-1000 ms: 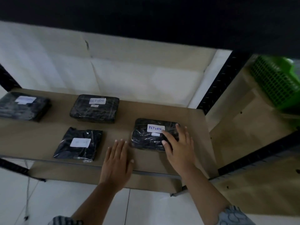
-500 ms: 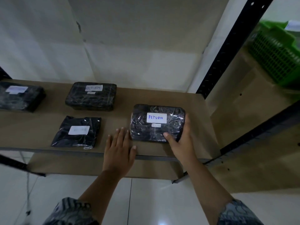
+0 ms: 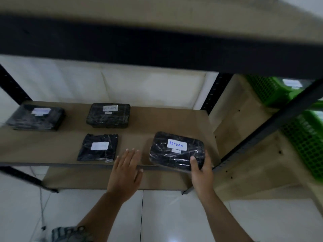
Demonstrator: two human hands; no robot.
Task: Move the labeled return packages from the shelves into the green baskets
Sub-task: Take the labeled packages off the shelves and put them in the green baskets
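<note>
A black wrapped package with a white label reading RETURN (image 3: 176,151) sits tilted at the front right of the brown shelf (image 3: 143,123). My right hand (image 3: 201,170) grips its near right corner, thumb on top. Open and flat, my left hand (image 3: 126,169) hovers at the shelf's front edge, just left of that package. A second package labelled RETURN (image 3: 108,115) lies further back. Two green baskets (image 3: 272,89) (image 3: 307,142) stand on the neighbouring shelves to the right.
A flat black package (image 3: 97,147) with a faint white label lies front centre, and another black package (image 3: 36,117) lies at the back left. A dark upper shelf beam (image 3: 157,48) crosses overhead. Black uprights (image 3: 215,91) frame the shelf. White tiled floor lies below.
My right hand has closed around the package's near right corner and tipped it up off the shelf. The camera has pulled back, bringing the upper shelf beam into view.
</note>
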